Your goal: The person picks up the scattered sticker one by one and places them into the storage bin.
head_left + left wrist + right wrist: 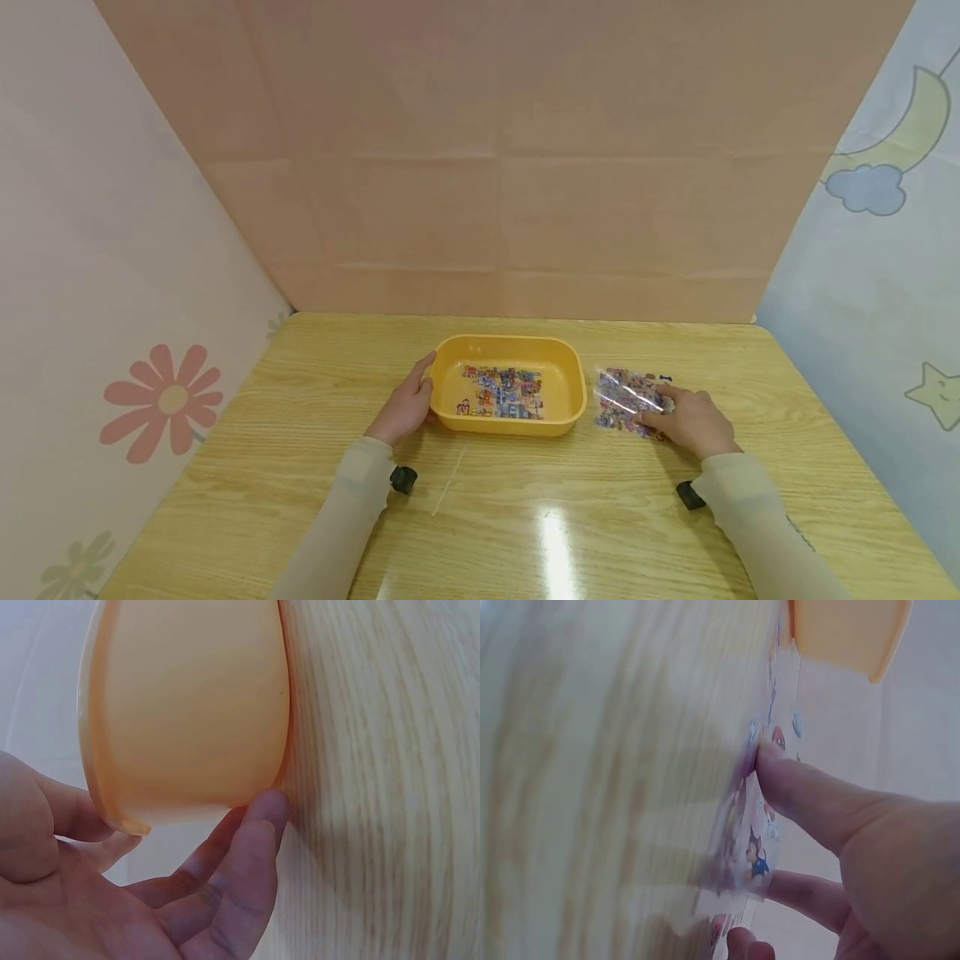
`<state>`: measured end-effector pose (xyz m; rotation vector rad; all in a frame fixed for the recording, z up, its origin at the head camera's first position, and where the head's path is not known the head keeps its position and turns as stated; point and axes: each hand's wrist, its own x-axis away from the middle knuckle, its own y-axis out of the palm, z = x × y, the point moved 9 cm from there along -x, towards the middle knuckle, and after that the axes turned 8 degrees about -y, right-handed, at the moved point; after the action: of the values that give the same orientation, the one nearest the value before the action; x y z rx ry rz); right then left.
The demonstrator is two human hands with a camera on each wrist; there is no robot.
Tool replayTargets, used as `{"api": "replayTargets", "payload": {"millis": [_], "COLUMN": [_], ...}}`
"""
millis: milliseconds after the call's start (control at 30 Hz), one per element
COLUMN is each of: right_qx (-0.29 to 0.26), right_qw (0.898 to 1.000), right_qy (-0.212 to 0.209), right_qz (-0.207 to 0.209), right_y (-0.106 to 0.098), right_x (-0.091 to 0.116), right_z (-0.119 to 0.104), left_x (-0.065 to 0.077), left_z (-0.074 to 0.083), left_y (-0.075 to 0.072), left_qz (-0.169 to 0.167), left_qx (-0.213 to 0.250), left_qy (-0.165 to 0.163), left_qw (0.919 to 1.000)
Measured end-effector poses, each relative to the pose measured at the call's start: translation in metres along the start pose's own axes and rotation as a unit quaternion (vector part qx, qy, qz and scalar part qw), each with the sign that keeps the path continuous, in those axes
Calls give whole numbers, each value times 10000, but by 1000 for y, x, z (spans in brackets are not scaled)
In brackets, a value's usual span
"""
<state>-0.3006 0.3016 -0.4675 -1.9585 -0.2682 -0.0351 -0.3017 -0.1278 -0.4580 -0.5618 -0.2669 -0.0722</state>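
Note:
A yellow plastic basin [510, 427] stands on the wooden table, and a clear sheet of small colourful cartoon stickers [508, 393] lies on its floor. My left hand [407, 408] holds the basin's left end; in the left wrist view its thumb is at the rim and its fingertips [268, 804] are low on the outer wall. To the right of the basin, shiny clear sticker sheets [626, 392] lie close to the table. My right hand [693, 423] grips their right side, thumb [787, 776] on the film; cartoon dogs show there. How many sheets it holds is unclear.
The wooden table [300, 467] is bounded by a tan backdrop [495, 208] behind and pale patterned panels at both sides. A thin, light strip [448, 483] lies in front of the basin. Dark bands sit at both wrists.

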Motion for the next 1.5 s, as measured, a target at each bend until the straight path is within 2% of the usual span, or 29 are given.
{"api": "replayTargets", "payload": {"millis": [667,933,1133,1300,1500], "right_qx": [-567,-776,-924,-892,-1171], "right_qw": [9982,9965,9953,9957,9925], "right_qy": [58,310,274,244,227], "right_qz": [159,50,9,52,254], "right_y": [6,3,1,1,-2], "right_x": [0,0,-1,-3,-1], "right_z": [-2,2,3,5,4], "left_x": [0,2,2,2,2], "left_z": [0,1,2,1,-2], "left_y": [0,-1,-1,-1,-2], "left_qz": [39,37,15,-32,-47], "left_qx": [-66,-37,-12,58,81], "left_qy": [2,-20,-11,-5,-22], "left_qw": [10000,10000,10000,10000,10000]}}
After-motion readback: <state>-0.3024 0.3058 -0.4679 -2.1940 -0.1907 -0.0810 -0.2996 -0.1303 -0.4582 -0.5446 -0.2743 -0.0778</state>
